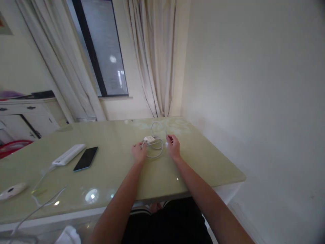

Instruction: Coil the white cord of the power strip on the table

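A white charger block [149,139] with a looped white cable [155,153] lies on the pale green glass table [122,169]. My left hand [138,151] rests on the table just left of the block, fingers curled against the cable loop. My right hand [173,145] is on the right of the loop, fingers pinched on the cable's end near a small plug. Both forearms reach out from the bottom of the view.
A black phone [85,158] and a white power strip [68,154] lie to the left, with a cord trailing toward the front edge. A small white device [12,190] sits far left. Curtains, a window and a white wall surround the table.
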Motion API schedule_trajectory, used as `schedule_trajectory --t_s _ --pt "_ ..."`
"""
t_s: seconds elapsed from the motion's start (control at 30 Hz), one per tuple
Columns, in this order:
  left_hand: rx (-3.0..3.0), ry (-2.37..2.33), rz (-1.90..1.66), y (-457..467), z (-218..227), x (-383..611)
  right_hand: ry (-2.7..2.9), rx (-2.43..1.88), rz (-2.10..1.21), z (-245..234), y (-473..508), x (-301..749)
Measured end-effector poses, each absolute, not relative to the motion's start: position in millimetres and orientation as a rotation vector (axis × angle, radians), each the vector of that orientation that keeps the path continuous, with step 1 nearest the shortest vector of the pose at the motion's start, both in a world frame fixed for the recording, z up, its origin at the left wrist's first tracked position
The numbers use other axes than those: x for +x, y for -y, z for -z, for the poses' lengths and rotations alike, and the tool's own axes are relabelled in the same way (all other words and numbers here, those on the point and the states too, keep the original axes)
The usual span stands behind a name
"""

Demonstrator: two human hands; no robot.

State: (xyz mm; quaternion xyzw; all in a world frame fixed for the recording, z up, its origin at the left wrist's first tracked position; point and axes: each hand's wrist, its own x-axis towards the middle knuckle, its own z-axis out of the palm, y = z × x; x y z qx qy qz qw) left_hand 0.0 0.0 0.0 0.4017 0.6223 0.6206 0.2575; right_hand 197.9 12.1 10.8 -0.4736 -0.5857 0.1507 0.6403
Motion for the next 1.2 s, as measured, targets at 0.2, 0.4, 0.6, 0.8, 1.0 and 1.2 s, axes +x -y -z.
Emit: schedule_trajectory --t_s 0.2,0.4,0.6,0.8,1.0,1.2 --pt "0.813 -1.499 -1.770 -8.5 4.7 3.3 1.168 -0.894 -0.719 -15.0 -13.6 196.7" --pt "0.501 -1.255 -1.831 -11.4 0.5 -4.0 0.957 -0.776 -1.037 -18.1 -12.5 195.7" --pt "0.428 -1.065 -1.699 -5.0 -8.7 -4.4 0.932 -0.804 -1.130 -19.1 -10.5 196.4" --pt "0.513 -1.010 -1.608 2.7 -14.3 2.5 0.857 -0.762 -1.156 -21.5 -9.1 196.3" --pt "0.577 -1.092 -1.597 3.2 -11.3 6.5 1.035 -0.891 -1.001 -16.7 -7.5 191.1" --pt "0.616 -0.997 -1.554 10.1 -17.7 9.8 1.030 -0.874 -1.130 -10.1 -11.0 186.1"
